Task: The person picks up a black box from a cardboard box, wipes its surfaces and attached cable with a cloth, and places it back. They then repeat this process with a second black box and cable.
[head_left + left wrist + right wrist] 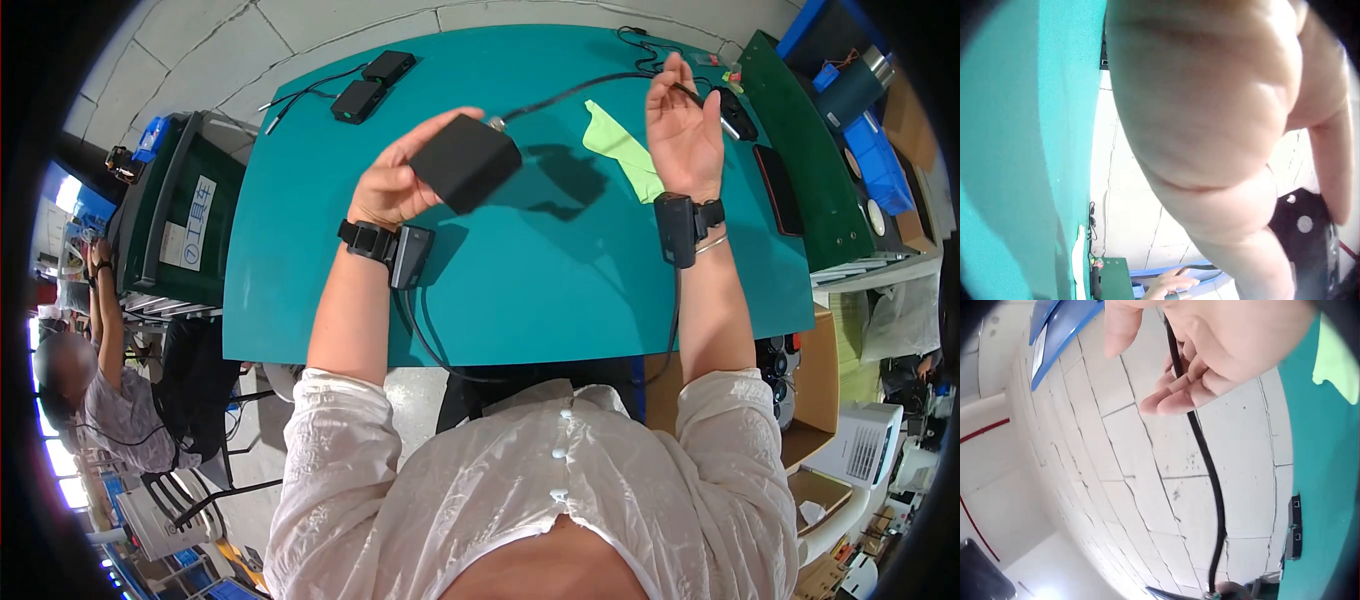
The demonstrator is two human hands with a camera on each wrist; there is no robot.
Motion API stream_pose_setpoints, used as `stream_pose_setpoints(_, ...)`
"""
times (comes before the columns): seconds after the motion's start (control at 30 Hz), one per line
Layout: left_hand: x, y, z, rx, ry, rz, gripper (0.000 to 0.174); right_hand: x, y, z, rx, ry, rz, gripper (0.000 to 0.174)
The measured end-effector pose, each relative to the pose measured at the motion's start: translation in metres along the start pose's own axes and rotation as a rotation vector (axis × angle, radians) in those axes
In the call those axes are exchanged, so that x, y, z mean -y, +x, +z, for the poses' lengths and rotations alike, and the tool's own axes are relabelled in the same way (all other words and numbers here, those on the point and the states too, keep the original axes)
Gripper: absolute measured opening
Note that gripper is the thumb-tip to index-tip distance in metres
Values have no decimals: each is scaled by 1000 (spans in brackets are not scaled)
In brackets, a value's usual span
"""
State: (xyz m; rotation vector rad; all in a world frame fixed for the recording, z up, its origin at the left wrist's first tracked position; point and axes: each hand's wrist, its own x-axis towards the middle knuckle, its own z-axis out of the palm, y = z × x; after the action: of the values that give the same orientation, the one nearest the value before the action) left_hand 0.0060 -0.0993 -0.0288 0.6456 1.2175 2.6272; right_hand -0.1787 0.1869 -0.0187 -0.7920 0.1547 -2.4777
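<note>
My left hand grips a black rectangular box by its left side, raised over the green table. A black cable leaves a metal connector at the box's upper corner and runs across to my right hand. There it passes through the bent fingers; its silver-tipped free end hangs beyond them, palm facing up. The right wrist view shows the cable crossing under those fingers. In the left wrist view the palm covers much of the box.
Two more black boxes with cables lie at the back left of the table. A lime-green cloth lies left of my right hand, a dark phone to its right. Green cabinets flank both sides; another person sits at far left.
</note>
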Motion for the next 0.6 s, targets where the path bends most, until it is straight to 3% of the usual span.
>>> stream_pose_setpoints(0.07,-6,3,-2,-73,-15,32,83,10,-1,-12,-98,-17,-31,38)
stream_pose_setpoints(0.1,-7,4,0,-118,-9,66,67,11,-1,-10,-158,-93,-25,28)
stream_pose_setpoints(0.13,-7,5,2,-117,-7,65,67,13,-1,-13,-157,-92,-27,28)
stream_pose_setpoints(0.2,-7,8,6,-455,34,75,53,14,-1,-17,-200,-260,24,23)
stream_pose_setpoints(0.23,-6,7,1,-454,35,74,53,14,-1,-17,-200,-259,22,23)
stream_pose_setpoints(0.3,-4,5,-10,-681,112,47,46,15,-1,-13,-144,-447,34,19)
stream_pose_setpoints(0.33,-3,4,-12,-681,113,47,46,15,-2,-11,-144,-447,34,19)
stream_pose_setpoints(0.4,-3,3,-15,-829,121,67,41,17,-3,-7,-26,-441,112,18)
stream_pose_setpoints(0.53,-8,-2,-19,-863,275,39,36,20,-5,-1,-21,-414,304,21)
stream_pose_setpoints(0.6,-10,-3,-19,-948,392,12,31,19,-6,0,-128,-559,463,25)
